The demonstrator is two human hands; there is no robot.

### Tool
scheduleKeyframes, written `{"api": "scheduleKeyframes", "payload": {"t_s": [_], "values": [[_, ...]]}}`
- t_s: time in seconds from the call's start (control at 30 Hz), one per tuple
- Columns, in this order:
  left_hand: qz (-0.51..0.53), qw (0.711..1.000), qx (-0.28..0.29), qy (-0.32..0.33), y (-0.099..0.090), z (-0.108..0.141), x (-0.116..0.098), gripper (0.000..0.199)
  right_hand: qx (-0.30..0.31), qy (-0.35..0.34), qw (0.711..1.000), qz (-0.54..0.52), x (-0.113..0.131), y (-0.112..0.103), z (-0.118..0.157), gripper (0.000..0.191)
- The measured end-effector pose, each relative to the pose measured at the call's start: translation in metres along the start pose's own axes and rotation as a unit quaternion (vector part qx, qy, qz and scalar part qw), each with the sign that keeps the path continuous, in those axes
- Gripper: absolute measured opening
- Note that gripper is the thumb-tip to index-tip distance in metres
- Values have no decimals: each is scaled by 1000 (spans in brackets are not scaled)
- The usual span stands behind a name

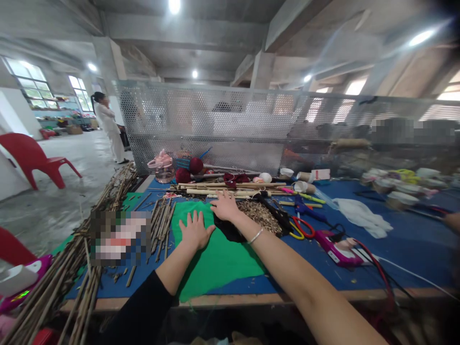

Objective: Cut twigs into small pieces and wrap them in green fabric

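Note:
A green cloth lies over the blue table cover in front of me. My left hand rests flat on the cloth, its fingers spread. My right hand reaches to the cloth's upper right corner with fingers apart, holding nothing; beneath it shows a piece of black cloth. Right beside that hand is a heap of small brown chips or bits of twig. Short cut twigs lie to the left of the green cloth, and pale sticks lie across the table behind it.
Scissors with red and yellow handles, a blue glue gun and a magenta power strip with cables are on the right. Long branches line the left edge. A perforated metal screen stands behind. A person stands far left.

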State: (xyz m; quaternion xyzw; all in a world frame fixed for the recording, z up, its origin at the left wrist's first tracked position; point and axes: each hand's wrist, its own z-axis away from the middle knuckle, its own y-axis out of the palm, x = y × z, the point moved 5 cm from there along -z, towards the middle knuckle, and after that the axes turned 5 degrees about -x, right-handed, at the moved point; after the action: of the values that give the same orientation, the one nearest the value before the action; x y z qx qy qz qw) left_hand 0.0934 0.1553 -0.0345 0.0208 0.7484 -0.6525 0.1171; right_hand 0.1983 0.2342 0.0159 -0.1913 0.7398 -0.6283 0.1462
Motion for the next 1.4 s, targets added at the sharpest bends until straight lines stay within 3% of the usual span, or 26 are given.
{"api": "scheduleKeyframes", "payload": {"t_s": [0.2,0.4,0.53,0.7,0.8,0.9,1.0,1.1,1.2,1.3,1.4], "values": [[15,999,29,-12,0,-16,7,80,15,89,995,38,1,26,-15,47],[6,999,38,-12,-2,-18,16,80,27,108,994,5,-14,29,-14,66],[6,999,42,-2,1,-16,15,81,-53,46,997,16,-11,11,19,72],[14,999,28,-12,-6,-17,13,84,-51,-98,994,-2,1,2,90,69],[-3,1000,-9,0,-20,-11,0,80,-60,-32,997,-25,-29,-4,109,68],[-3,998,-8,58,-27,4,-27,74,-103,101,989,-20,-75,-10,103,75],[35,987,23,155,-22,23,-58,70,-95,166,981,-11,-103,-8,85,90],[63,972,56,220,-9,38,-75,71,-53,163,985,-2,-108,1,70,99],[67,970,62,225,0,43,-75,74,-26,161,987,-3,-107,10,64,97],[66,971,50,225,2,43,-73,74,-14,157,988,-9,-106,15,65,82],[67,971,40,225,2,43,-72,73,-47,146,988,3,-104,11,69,58]]}}
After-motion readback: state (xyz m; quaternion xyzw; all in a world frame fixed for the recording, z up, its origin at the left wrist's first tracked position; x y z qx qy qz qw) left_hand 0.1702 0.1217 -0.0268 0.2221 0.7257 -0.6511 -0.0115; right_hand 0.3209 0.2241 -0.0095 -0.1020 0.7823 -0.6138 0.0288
